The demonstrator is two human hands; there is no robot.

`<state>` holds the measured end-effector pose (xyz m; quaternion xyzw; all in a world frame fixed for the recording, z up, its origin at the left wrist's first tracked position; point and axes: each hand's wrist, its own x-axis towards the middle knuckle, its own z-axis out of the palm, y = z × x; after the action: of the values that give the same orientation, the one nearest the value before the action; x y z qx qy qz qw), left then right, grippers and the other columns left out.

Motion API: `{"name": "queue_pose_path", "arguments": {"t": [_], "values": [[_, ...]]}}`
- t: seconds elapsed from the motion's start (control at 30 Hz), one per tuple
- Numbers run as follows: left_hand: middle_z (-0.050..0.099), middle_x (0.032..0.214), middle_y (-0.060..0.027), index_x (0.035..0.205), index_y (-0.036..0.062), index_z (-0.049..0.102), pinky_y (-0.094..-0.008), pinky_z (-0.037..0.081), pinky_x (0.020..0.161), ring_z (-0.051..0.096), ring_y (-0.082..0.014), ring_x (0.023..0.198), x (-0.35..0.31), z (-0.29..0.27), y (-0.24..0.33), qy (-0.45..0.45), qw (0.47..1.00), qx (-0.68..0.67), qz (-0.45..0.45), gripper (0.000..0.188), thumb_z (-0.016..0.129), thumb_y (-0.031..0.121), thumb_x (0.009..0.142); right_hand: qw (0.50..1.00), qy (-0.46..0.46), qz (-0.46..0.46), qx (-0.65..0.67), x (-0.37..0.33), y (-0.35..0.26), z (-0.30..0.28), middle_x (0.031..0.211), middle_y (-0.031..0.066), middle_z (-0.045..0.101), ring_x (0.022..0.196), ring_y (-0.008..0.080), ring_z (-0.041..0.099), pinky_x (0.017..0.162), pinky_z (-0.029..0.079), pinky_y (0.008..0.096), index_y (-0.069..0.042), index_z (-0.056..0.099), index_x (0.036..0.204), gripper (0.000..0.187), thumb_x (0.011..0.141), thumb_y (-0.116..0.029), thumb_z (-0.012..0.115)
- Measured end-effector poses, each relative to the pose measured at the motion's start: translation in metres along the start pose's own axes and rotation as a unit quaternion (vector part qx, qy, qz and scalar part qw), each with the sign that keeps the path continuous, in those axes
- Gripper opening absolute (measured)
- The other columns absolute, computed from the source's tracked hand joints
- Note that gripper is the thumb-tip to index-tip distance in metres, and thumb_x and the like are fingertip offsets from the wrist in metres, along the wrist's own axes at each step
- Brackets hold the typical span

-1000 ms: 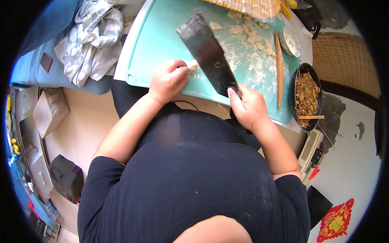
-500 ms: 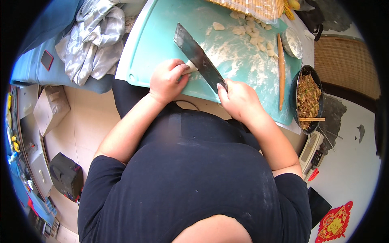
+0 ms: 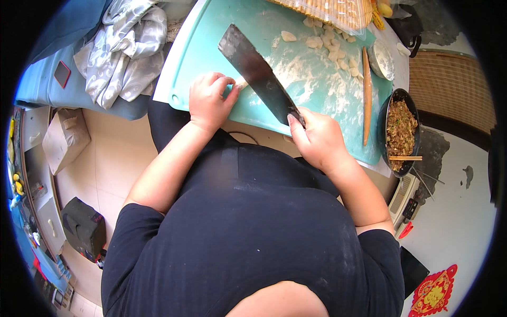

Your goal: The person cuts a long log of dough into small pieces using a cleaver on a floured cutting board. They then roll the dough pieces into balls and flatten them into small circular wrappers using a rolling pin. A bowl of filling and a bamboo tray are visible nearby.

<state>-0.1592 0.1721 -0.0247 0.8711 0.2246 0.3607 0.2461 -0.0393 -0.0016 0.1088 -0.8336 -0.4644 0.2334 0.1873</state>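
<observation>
My right hand [image 3: 321, 138] grips a dark-bladed cleaver [image 3: 260, 74] by its handle end. The blade slants up and left over the near part of a teal board [image 3: 203, 50]. Just left of the blade, my left hand [image 3: 207, 103] pinches a pale piece of dough [image 3: 241, 83] between thumb and fingers; the blade hides part of this dough. Several small cut dough pieces [image 3: 332, 48] lie in a loose group farther back, beside white flour [image 3: 296, 71] scattered over the board.
Along the board's right side lies a wooden rolling pin [image 3: 366, 98]. Beyond it stand a bowl of flour [image 3: 381, 59] and a black bowl of minced filling [image 3: 400, 129] with chopsticks [image 3: 405, 158] across it. A woven tray [image 3: 311, 8] overhangs the far edge. Grey cloth [image 3: 132, 47] is bunched left.
My left hand has drawn back slightly to the left, and less of the dough shows beside the blade. The cleaver's tip has swung a little up and left, while my right hand has shifted slightly right.
</observation>
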Motion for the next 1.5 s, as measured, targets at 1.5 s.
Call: {"name": "queue_pose_path", "arguments": {"t": [1.5], "values": [[0.059, 0.106, -0.0060, 0.099, 0.0090, 0.063, -0.0381, 0.044, 0.085, 0.055, -0.0276, 0.098, 0.014, 0.003, 0.010, -0.095, 0.986, 0.118, 0.067, 0.038, 0.077, 0.020, 0.065, 0.941, 0.245, -0.025, -0.231, -0.105, 0.160, -0.012, 0.074, 0.0076, 0.054, 0.067, 0.0277, 0.057, 0.059, 0.046, 0.0384, -0.016, 0.059, 0.114, 0.052, 0.064, -0.007, 0.069]]}}
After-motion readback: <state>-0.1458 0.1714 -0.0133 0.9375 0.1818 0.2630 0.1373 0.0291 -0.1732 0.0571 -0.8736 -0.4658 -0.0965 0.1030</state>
